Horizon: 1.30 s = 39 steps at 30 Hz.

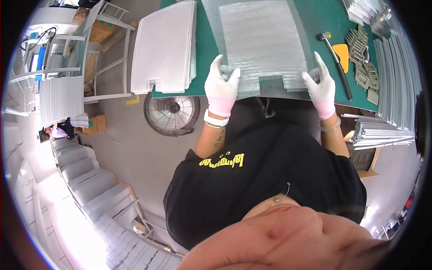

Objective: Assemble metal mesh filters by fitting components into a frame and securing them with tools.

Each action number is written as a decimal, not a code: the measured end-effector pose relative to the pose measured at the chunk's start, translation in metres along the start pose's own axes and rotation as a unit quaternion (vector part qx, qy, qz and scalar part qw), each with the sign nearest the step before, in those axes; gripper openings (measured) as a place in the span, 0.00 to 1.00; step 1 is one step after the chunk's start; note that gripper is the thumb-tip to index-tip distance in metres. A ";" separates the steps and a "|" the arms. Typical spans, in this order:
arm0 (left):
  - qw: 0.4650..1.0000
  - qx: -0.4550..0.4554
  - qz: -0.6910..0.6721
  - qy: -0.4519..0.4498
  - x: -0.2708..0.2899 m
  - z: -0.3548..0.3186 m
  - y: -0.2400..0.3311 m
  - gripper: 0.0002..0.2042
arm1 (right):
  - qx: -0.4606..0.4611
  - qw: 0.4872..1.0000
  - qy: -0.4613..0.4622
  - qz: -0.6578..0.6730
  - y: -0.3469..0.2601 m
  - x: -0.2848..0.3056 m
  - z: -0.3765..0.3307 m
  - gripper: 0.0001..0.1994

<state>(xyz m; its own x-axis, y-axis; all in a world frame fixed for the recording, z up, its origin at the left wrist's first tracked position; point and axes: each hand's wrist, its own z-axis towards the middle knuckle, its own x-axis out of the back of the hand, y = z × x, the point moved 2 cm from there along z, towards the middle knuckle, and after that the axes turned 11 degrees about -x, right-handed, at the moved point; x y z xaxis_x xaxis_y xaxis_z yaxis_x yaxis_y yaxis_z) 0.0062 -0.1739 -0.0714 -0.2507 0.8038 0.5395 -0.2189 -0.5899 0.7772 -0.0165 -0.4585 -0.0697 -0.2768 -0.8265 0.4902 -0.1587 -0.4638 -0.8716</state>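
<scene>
A wire mesh sheet [265, 42] with a notch in its near edge lies in front of me on the green table [208, 27]. Under or against it is a wider, finer see-through mesh layer [302, 27]; which one is on top I cannot tell. My left hand [222, 85], in a white glove with a pink cuff, is at the near left corner, thumb and forefinger apart. My right hand [320, 85], gloved alike, is at the near right corner with its fingers spread and the thumb touching or just over the mesh edge.
Left on the table lies a stack of mesh sheets [164, 47]. To the right are a black-handled hammer [337, 63], an orange scraper-like piece [343, 57], a pile of small metal parts [358, 47] and long metal strips [396, 76]. A floor fan [172, 113] stands below the table edge.
</scene>
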 end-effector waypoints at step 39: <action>0.942 -0.196 0.225 -0.153 -0.017 0.048 -0.056 0.34 | 0.227 0.919 0.130 -0.293 0.002 0.073 0.153 0.17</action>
<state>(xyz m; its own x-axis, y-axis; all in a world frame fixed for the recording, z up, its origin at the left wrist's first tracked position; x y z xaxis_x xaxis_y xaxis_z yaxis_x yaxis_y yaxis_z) 0.0675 -0.1508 -0.1082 -0.1304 0.4142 0.9008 -0.5025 -0.8108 0.3001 0.1083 -0.5684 -0.0358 -0.4973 -0.3145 0.8086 0.0428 -0.9397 -0.3393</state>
